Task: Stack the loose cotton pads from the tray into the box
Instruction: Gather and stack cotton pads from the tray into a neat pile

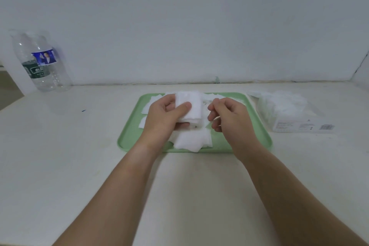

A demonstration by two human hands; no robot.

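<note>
From the head view, my left hand [165, 118] grips a small stack of cotton pads [189, 109], thumb pressed on top, held just above the green tray [129, 136]. My right hand [225, 116] hovers beside the stack with its fingers curled loosely, holding nothing I can make out. More loose pads [192, 141] lie scattered on the tray. The clear box [287, 112] sits on the desk [69, 156] just right of the tray. Two plastic bottles [43, 62] stand far left by the wall.
</note>
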